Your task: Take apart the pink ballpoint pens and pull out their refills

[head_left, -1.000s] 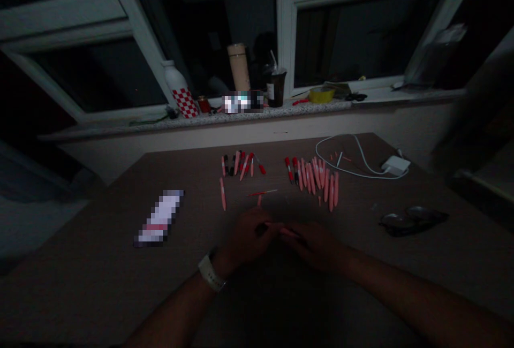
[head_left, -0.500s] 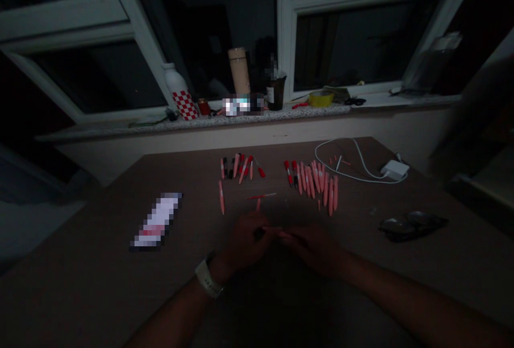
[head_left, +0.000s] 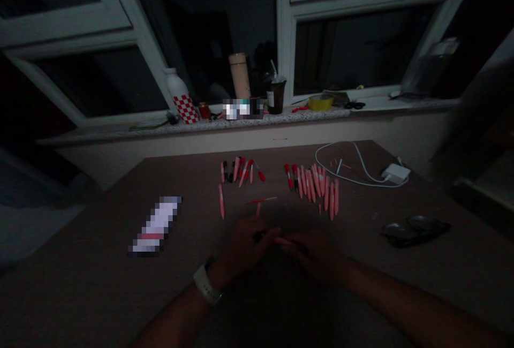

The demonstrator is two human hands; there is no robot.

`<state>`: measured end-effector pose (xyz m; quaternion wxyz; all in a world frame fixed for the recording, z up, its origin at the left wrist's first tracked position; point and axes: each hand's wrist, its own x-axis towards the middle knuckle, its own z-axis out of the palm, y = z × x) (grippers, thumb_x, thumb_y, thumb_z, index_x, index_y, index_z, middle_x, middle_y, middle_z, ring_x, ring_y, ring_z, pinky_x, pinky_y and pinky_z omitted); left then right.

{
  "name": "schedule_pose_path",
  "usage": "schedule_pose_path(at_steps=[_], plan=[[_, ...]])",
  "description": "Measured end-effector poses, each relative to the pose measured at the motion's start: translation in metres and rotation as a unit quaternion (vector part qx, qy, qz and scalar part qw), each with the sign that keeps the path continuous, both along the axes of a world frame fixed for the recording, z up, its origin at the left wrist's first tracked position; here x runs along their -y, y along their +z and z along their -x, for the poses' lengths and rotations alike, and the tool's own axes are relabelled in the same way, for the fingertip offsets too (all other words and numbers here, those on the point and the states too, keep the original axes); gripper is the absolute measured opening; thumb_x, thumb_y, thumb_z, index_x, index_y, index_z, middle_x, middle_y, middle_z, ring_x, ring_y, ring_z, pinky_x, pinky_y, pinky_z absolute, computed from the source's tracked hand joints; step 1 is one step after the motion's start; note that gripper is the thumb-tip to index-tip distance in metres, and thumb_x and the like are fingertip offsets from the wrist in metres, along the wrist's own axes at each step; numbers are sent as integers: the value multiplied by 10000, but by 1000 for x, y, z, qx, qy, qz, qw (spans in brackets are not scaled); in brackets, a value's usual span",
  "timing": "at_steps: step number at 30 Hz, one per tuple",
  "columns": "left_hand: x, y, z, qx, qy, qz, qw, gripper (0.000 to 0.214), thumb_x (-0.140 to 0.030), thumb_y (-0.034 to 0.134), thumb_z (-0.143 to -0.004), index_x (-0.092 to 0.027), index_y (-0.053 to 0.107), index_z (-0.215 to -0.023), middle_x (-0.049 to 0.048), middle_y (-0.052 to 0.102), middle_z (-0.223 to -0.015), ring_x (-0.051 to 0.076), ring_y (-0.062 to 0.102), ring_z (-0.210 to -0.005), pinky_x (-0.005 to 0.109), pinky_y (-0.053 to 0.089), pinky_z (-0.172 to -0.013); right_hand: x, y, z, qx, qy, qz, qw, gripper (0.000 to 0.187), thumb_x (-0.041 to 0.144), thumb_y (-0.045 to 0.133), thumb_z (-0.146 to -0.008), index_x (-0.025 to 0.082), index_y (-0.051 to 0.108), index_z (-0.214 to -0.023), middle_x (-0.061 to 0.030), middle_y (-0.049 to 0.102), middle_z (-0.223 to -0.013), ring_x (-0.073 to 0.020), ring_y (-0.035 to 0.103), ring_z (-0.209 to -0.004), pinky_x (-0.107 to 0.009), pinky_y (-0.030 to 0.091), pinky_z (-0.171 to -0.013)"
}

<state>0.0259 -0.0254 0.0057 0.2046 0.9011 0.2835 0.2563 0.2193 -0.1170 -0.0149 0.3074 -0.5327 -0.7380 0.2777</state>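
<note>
My right fingers (head_left: pixel 299 253) pinch a pink pen part (head_left: pixel 284 241) at twelve o'clock. My left fingers (head_left: pixel 265 240) are by its end; too dark to tell if they pinch. I should keep it straight and squeeze softly. Farther, a red refill (head_left: pixel 262 200) lies at eleven, pink pens (head_left: pixel 331 201) at one.

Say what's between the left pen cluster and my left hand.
Head view: a thin red stick, then, nearer your left hand, a short pink piece; farther left, a pink pen.
</note>
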Motion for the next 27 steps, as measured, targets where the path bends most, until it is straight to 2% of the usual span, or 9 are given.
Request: schedule_pose_path(at_steps=[4,11,17,22,27], plan=[[0,0,-1,5,-3,-11,1000,455,-469,496,-977,-156,654,-688,17,591,-641,133,549,-615,253,374,-603,0,2,1,2,-1,3,1000,428,470,401,-1015,181,708,-941,-38,702,-769,-148,611,-663,-251,362,-618],[-1,-5,0,-41,-1,-14,999,513,-490,429,-998,-168,665,-676,13,607,-609,137,543,-588,272,377,-623,-2,-9,0,33,-32,-12,999,329,460,534,-957,187,712,-906,-39,712,-770,-149,592,-645,-257,329,-596],[0,-3,0,-28,-13,4,1000,400,-426,492,-986,-165,688,-755,21,653,-678,149,593,-648,266,402,-647,-2,-7,0,9,-26,-23,999,354,458,469,-991,204,716,-998,-44,732,-826,-165,635,-695,-260,371,-637],[-1,0,0,-5,-36,27,999,293,-347,522,-978,-176,713,-837,40,708,-800,170,643,-765,277,445,-722,-3,-3,0,-10,-19,2,1000,380,463,448,-1002,202,723,-969,-25,720,-791,-158,641,-692,-251,361,-614],[-1,1,1,16,-52,36,998,258,-319,521,-978,-183,711,-867,41,716,-845,172,653,-799,288,471,-771,-5,-6,0,-6,-42,13,999,387,471,492,-974,177,739,-929,-14,689,-707,-139,584,-615,-251,346,-578]])
